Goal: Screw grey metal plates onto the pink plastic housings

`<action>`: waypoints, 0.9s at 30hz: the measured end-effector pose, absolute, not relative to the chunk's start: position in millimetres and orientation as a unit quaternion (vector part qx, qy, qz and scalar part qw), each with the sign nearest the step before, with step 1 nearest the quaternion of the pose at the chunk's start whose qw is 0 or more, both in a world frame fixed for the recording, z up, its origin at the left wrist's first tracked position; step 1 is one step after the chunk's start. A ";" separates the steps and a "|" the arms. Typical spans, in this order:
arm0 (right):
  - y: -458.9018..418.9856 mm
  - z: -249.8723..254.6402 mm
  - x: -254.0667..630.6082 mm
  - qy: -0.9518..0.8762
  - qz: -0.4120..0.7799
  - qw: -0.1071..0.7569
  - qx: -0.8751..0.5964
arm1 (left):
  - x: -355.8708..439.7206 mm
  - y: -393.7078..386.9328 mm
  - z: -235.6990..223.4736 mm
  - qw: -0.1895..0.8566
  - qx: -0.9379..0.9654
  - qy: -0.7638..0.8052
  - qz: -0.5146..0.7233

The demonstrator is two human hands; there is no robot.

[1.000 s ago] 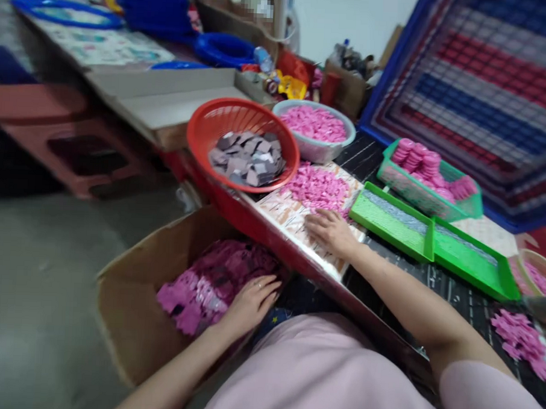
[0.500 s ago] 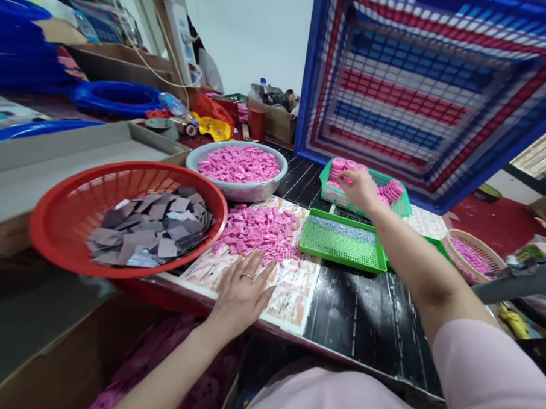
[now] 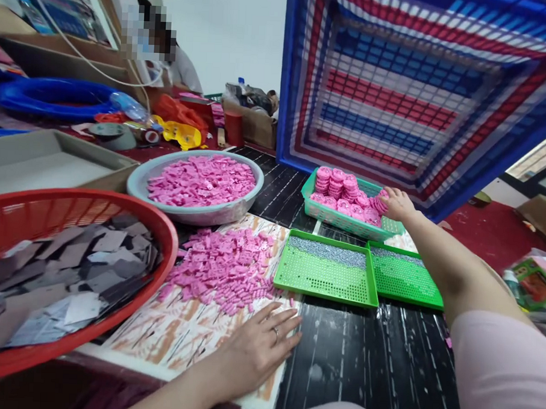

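Observation:
My left hand [image 3: 264, 343] lies flat on the patterned white board [image 3: 172, 330], palm down with its fingers spread and a ring on one finger. Just beyond its fingertips is a loose heap of small pink plastic pieces [image 3: 228, 260]. My right hand [image 3: 397, 205] reaches over the right end of a teal basket [image 3: 340, 218], fingers curled against a tilted stack of pink round pieces [image 3: 378, 201]. More such round pieces stand in stacks at the left of that basket. In front of it sit two green trays, the left tray [image 3: 324, 279] and the right tray [image 3: 405, 282], each with a band of tiny silvery parts.
A grey-blue basin [image 3: 140, 192] heaped with pink pieces stands behind the board. A red colander [image 3: 169, 236] of dark flat scraps is at the left. A large blue-rimmed striped crate [image 3: 288, 109] leans behind the teal basket. Another person [image 3: 186, 68] is at the back left.
My right hand has moved from the left stacks to the right end of the teal basket. The view has shifted closer to the table; my left hand still lies flat on the board.

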State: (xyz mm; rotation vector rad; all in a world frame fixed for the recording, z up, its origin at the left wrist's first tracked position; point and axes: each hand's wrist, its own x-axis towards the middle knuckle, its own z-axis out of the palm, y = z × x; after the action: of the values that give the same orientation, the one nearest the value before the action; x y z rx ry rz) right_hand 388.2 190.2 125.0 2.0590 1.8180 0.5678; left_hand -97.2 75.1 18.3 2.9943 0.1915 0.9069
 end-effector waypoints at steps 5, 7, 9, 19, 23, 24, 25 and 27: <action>203.7 114.4 399.5 0.638 0.196 0.177 0.723 | -94.4 80.3 9.5 0.019 0.953 0.067 0.296; 207.1 113.8 402.1 0.635 0.191 0.174 0.728 | -95.2 80.8 9.7 0.032 0.950 0.074 0.300; 210.5 114.0 403.1 0.627 0.185 0.167 0.738 | -95.4 80.7 10.5 0.043 0.949 0.078 0.304; 220.0 110.1 392.3 0.551 0.180 0.131 0.804 | -92.7 78.9 -0.7 0.087 0.936 0.091 0.329; 220.0 111.1 384.1 0.511 0.177 0.123 0.832 | -92.0 79.3 5.8 0.084 0.934 0.090 0.335; 220.4 111.5 382.0 0.497 0.178 0.120 0.841 | -91.8 79.4 7.7 0.083 0.934 0.090 0.335; 221.0 111.8 380.0 0.483 0.178 0.117 0.849 | -91.8 79.4 9.5 0.082 0.934 0.090 0.336; 222.4 112.0 376.3 0.459 0.179 0.114 0.863 | -91.8 79.3 11.9 0.079 0.938 0.090 0.326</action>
State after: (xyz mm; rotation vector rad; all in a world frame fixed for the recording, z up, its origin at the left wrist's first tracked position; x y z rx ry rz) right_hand 376.3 222.4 112.0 2.5301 1.3467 0.5258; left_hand -91.8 79.3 11.9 2.8059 0.2682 0.9768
